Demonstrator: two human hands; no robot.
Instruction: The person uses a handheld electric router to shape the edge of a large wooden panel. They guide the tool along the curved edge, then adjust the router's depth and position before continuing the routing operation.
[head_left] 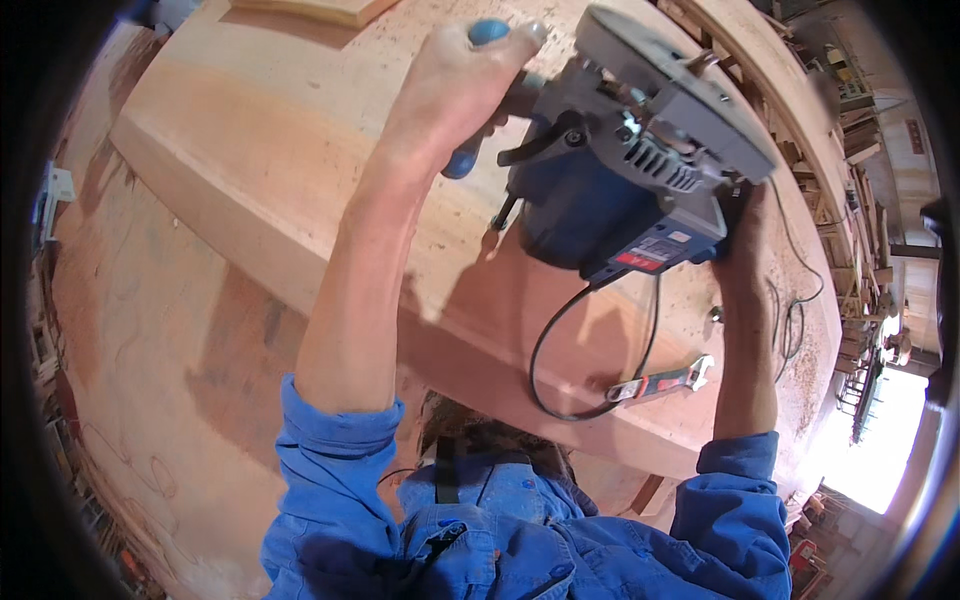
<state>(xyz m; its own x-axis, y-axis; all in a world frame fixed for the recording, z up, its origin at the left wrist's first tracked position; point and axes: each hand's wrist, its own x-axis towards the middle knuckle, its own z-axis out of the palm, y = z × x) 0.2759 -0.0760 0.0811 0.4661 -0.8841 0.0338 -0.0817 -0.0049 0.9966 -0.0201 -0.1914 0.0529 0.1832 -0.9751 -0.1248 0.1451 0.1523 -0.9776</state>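
You're handling the tilted router (585, 210): left hand (463, 85) gripping its ten-o'clock handle (525, 96), right hand (748, 225) grasping its four-o'clock side. Any next move likely needs both grips steady.

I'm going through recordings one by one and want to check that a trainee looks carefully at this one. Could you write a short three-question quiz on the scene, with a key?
1. What colour are the person's rolled sleeves?
A) red
B) blue
C) white

2. True or false: the router stands upright, its flat base face down on the wooden bench.

3. Which hand is nearer the wrench lying on the bench?

Key:
1. B
2. False; the router is tipped, with its base toward the top of the view.
3. The right hand.
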